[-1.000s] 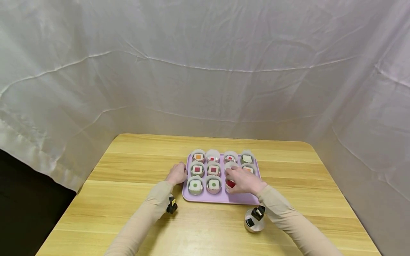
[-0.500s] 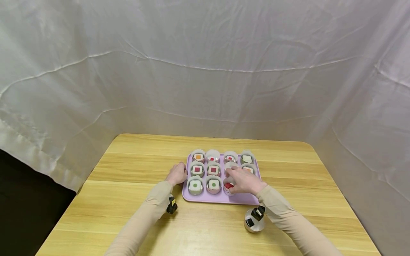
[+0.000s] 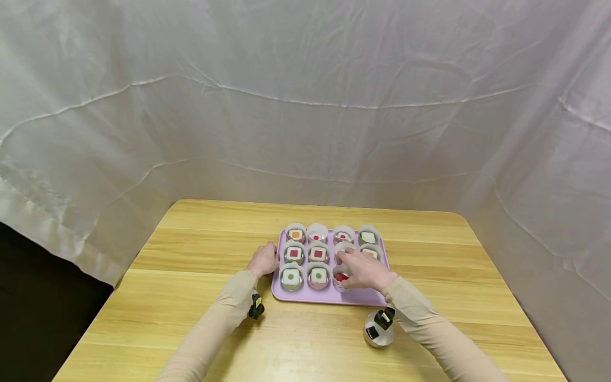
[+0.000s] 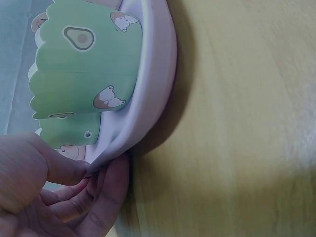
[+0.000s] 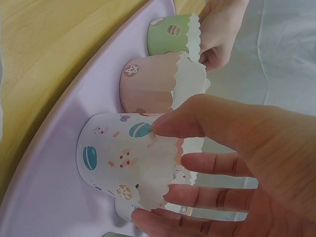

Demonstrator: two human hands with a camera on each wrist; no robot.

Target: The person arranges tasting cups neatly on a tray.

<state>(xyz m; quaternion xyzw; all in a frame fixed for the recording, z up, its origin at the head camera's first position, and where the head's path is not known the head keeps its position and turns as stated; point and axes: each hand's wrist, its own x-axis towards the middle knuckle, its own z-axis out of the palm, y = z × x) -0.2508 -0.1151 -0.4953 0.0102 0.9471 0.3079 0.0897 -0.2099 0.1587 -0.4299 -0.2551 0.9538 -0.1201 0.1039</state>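
On the table lies a lilac tray (image 3: 305, 298) bearing rows of scalloped paper baking cups. Most cups contain white squarish pieces with coloured centres that look like sushi rolls. At the tray's left edge my left hand (image 3: 264, 260) pinches the rim, thumb above and fingers beneath, beside a green cup (image 4: 84, 64). Over the front row, my right hand (image 3: 365, 269) holds a white patterned cup (image 5: 111, 153) by its upper wall, thumb on the near side and fingers on the far side. Something red (image 3: 341, 276) sits inside that cup; its kind is partly hidden.
Another paper cup (image 3: 379, 339) with a black square piece stands on the wooden table (image 3: 305, 350) in front of the tray, near my right wrist. Pale curtains (image 3: 305, 132) hang behind and at the sides. Pink and green cups adjoin the held one.
About the right hand, the white cup has shifted slightly, and the red contents now show lower within it. My left hand stays on the tray rim.
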